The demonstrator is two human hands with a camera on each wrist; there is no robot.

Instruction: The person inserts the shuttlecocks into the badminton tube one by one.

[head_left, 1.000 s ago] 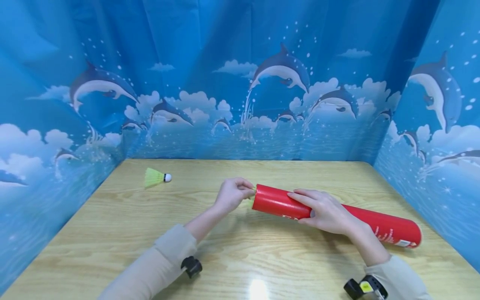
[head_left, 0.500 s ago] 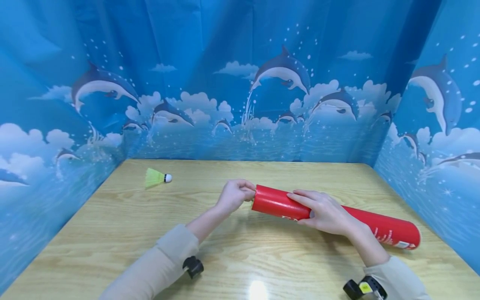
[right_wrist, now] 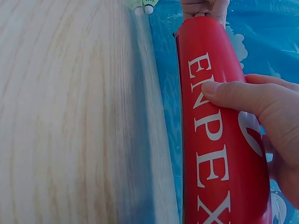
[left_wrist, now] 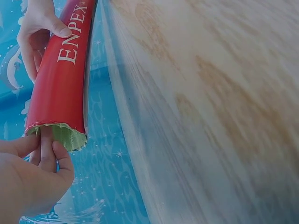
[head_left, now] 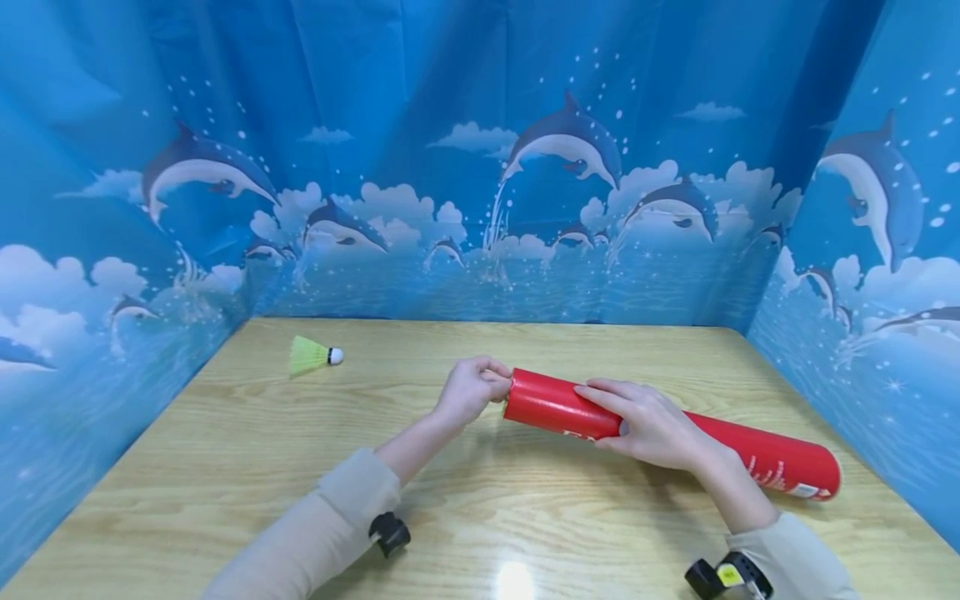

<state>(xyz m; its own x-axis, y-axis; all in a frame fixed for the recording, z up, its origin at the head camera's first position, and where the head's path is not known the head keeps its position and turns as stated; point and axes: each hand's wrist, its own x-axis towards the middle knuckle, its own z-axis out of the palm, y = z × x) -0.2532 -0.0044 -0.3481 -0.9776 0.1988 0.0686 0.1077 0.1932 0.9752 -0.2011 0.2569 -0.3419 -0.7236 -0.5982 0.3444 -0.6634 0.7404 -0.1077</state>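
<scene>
A long red shuttlecock tube [head_left: 555, 404], lettered ENPEX in the right wrist view, slants across the right half of the table with its left end raised. My right hand [head_left: 648, 421] grips it round the middle, thumb on the near side. At the tube's open left end is my left hand [head_left: 471, 392]. Its fingers reach just inside the mouth and pinch the pale green skirt of a shuttlecock [left_wrist: 70, 137], whose cork is hidden within the tube. Another shuttlecock [head_left: 307, 357], yellow-green with a white cork, lies on its side at the table's back left.
The wooden table [head_left: 450, 517] stretches under both arms. Blue curtain [head_left: 420, 167] printed with dolphins hangs behind it and along both sides. A black wrist camera [head_left: 388, 533] sits at the left sleeve, another camera [head_left: 705, 577] at the right one.
My left hand has shifted slightly right, and the shuttlecock skirt that stuck out of the tube's mouth is now almost wholly inside. The right hand and the tube have barely moved.
</scene>
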